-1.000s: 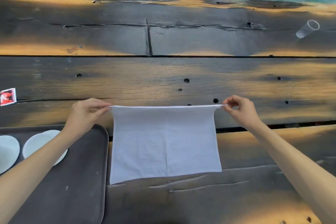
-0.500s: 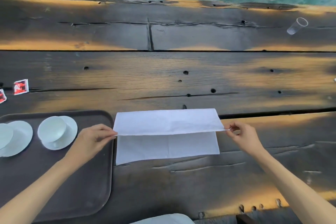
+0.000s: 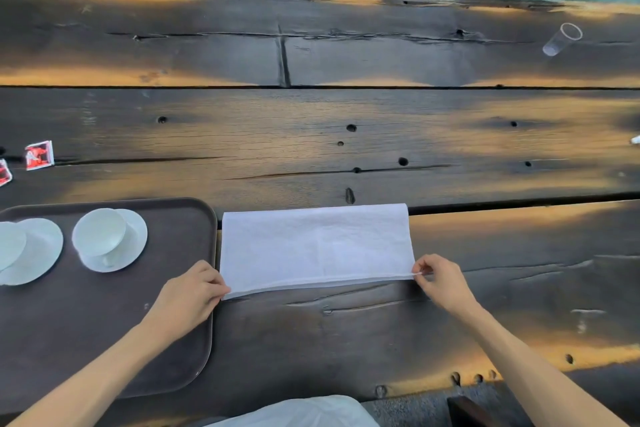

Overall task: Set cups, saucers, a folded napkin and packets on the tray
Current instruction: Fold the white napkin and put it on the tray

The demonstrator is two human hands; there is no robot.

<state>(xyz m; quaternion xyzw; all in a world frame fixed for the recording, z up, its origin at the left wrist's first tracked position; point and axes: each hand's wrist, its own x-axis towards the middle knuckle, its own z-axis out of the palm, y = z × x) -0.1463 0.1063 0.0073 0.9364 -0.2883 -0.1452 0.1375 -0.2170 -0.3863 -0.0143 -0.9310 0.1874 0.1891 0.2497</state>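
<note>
A white napkin (image 3: 317, 248) lies folded in half on the dark wooden table, just right of the brown tray (image 3: 104, 340). My left hand (image 3: 188, 295) pinches its near left corner and my right hand (image 3: 441, 279) pinches its near right corner. On the tray a white cup (image 3: 98, 236) stands on a saucer (image 3: 133, 246); a second cup (image 3: 8, 243) on a saucer (image 3: 36, 253) is cut off at the left edge. Two red packets (image 3: 39, 155) lie on the table beyond the tray.
A clear plastic cup (image 3: 562, 38) lies on its side at the far right of the table. The table's near edge runs below my forearms. Green ground with round stones lies past the far edge.
Both hands brought the napkin's far edge toward me and down onto the near edge, folding it in half. The view tilted, bringing the cups on the tray into sight.
</note>
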